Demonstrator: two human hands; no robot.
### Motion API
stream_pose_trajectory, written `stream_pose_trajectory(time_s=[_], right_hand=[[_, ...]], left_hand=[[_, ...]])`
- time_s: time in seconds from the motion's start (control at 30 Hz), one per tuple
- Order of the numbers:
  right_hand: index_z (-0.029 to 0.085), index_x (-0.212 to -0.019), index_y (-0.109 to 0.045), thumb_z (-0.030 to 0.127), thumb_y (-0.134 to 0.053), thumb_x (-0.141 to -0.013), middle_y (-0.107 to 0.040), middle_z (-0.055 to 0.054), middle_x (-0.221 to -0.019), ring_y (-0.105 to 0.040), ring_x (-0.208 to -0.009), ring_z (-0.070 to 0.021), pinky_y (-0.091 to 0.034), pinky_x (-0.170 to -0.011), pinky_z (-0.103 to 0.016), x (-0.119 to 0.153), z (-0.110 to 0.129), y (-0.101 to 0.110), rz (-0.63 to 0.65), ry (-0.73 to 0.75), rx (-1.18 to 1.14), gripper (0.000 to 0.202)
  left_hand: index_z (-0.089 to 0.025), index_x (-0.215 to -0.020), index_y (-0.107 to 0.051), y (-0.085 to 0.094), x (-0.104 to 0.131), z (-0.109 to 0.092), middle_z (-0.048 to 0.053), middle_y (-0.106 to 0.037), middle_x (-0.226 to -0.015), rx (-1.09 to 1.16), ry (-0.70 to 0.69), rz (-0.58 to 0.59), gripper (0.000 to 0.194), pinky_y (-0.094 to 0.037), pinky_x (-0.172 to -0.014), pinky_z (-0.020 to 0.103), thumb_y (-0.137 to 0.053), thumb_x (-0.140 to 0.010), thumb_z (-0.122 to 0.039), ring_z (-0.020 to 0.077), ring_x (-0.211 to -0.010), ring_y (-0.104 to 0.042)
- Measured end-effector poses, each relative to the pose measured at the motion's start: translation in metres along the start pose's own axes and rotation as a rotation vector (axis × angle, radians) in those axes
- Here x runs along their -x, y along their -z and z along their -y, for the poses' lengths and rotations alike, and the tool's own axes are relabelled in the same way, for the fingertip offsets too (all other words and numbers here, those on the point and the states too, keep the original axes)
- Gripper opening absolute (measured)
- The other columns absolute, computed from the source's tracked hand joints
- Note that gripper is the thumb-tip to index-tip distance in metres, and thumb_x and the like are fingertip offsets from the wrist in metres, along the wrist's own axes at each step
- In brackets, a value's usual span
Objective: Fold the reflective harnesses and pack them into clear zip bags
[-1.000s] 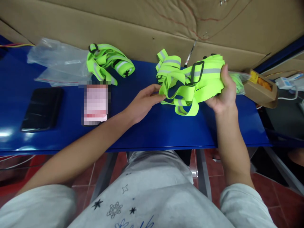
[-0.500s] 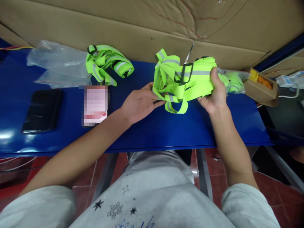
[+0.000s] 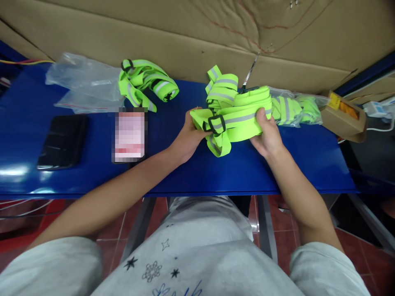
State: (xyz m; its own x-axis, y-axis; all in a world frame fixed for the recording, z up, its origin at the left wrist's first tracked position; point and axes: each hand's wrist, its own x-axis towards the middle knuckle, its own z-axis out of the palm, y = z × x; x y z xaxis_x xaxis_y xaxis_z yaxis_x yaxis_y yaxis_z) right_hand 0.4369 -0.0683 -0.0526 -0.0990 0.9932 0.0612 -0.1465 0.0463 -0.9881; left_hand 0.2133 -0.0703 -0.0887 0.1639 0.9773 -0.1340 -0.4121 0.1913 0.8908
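Between my hands is a folded bundle of neon-yellow reflective straps (image 3: 243, 117) with grey stripes and a black buckle (image 3: 217, 124). My left hand (image 3: 189, 137) is closed on the loose left end beside the buckle, its fingertips partly hidden by the webbing. My right hand (image 3: 268, 133) grips the folded right end, thumb on the front and fingers behind. A loop of strap hangs below the buckle, and more folds rise at the upper left of the bundle. Another tangle of the same straps (image 3: 148, 80) lies apart on the blue table (image 3: 197, 172).
Clear plastic bags (image 3: 84, 82) lie at the back left. A black case (image 3: 63, 142) and a pixelated pinkish rectangular item (image 3: 129, 135) are in front of them. Bagged straps (image 3: 286, 111) and a cardboard box (image 3: 342, 119) stand at the right. A cardboard-covered wall (image 3: 173, 45) borders the table's back.
The bundle has come lower and closer to me, and its buckle has shifted left and down. My left hand has moved up against the buckle end; my right hand has moved left with the straps.
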Motion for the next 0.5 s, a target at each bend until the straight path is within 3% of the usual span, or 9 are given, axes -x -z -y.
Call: stream_pose_trajectory(time_s=[0.1, 0.23, 0.37, 0.5], right_hand=[[0.027, -0.120, -0.071, 0.079, -0.080, -0.071, -0.075, -0.005, -0.130, -0.061, -0.140, -0.0299, -0.062, -0.106, -0.042, 0.001, 0.001, -0.001, -0.019, 0.026, -0.014, 0.072], [0.025, -0.119, -0.071, 0.076, -0.083, -0.072, -0.074, -0.006, -0.132, -0.061, -0.140, -0.0314, -0.062, -0.108, -0.045, 0.001, 0.000, 0.000, 0.005, 0.031, -0.028, 0.070], [0.025, -0.117, -0.071, 0.073, -0.077, -0.081, -0.067, -0.005, -0.145, -0.058, -0.143, -0.0318, -0.063, -0.106, -0.047, -0.003, -0.002, 0.002, -0.015, 0.100, -0.015, 0.060], [0.030, -0.126, -0.068, 0.074, -0.056, -0.096, -0.065, -0.005, -0.148, -0.057, -0.145, -0.0309, -0.061, -0.106, -0.051, -0.015, -0.009, 0.015, -0.084, 0.154, 0.155, 0.055]], left_hand=[[-0.020, -0.115, -0.062, -0.002, 0.002, 0.000, 0.006, -0.072, -0.124, -0.042, -0.003, 0.092, 0.055, -0.054, -0.100, 0.037, -0.088, -0.066, -0.026, 0.0270, -0.122, -0.066], [-0.018, -0.105, -0.069, -0.003, 0.001, 0.001, 0.004, -0.077, -0.105, -0.017, 0.001, 0.077, 0.038, -0.057, -0.090, 0.033, -0.087, -0.073, -0.032, 0.0250, -0.110, -0.071], [-0.017, -0.099, -0.068, -0.003, -0.003, -0.006, 0.002, -0.075, -0.094, 0.122, 0.042, 0.077, 0.035, -0.057, -0.083, 0.030, -0.082, -0.067, -0.014, 0.0210, -0.096, -0.073], [-0.017, -0.101, -0.068, -0.007, 0.001, -0.024, 0.001, -0.073, -0.091, 0.223, 0.120, 0.148, 0.039, -0.056, -0.080, 0.029, -0.067, -0.064, -0.005, 0.0187, -0.084, -0.072]])
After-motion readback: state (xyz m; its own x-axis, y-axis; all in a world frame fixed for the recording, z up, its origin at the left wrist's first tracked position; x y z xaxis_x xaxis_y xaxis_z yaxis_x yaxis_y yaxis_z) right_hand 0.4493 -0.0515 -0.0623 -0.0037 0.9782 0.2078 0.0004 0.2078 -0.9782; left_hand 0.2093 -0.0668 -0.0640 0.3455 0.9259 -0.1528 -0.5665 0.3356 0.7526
